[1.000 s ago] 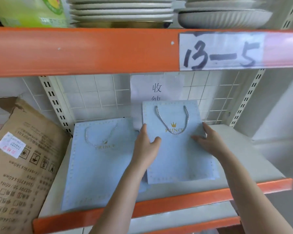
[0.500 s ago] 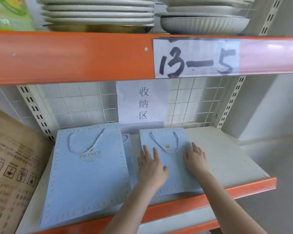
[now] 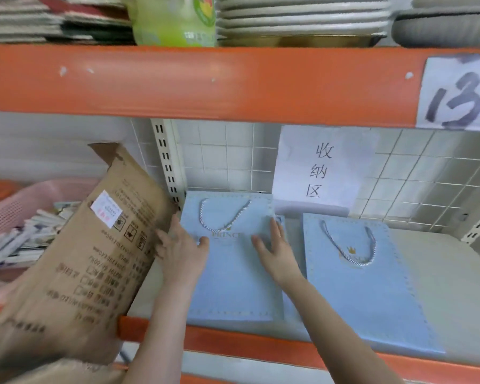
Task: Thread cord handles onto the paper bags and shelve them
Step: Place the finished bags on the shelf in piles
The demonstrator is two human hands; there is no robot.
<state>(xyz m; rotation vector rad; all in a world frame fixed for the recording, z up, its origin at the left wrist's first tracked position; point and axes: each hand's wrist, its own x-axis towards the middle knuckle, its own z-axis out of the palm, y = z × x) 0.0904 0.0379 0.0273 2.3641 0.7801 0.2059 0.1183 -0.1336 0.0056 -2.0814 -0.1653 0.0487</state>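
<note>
The left hand (image 3: 182, 250) and right hand (image 3: 275, 246) rest flat, fingers extended, on the paper bag (image 3: 233, 284) lying on the shelf (image 3: 441, 259). Risk: uneven pressure skews it against the cardboard box (image 3: 94, 259) at 9 o'clock.

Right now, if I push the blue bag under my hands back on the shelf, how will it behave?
Folded flat, the left blue bag probably slides easily on the shelf and feels light. Lifted by one edge, it would likely sag. Its loose cord handle may flop.
</note>
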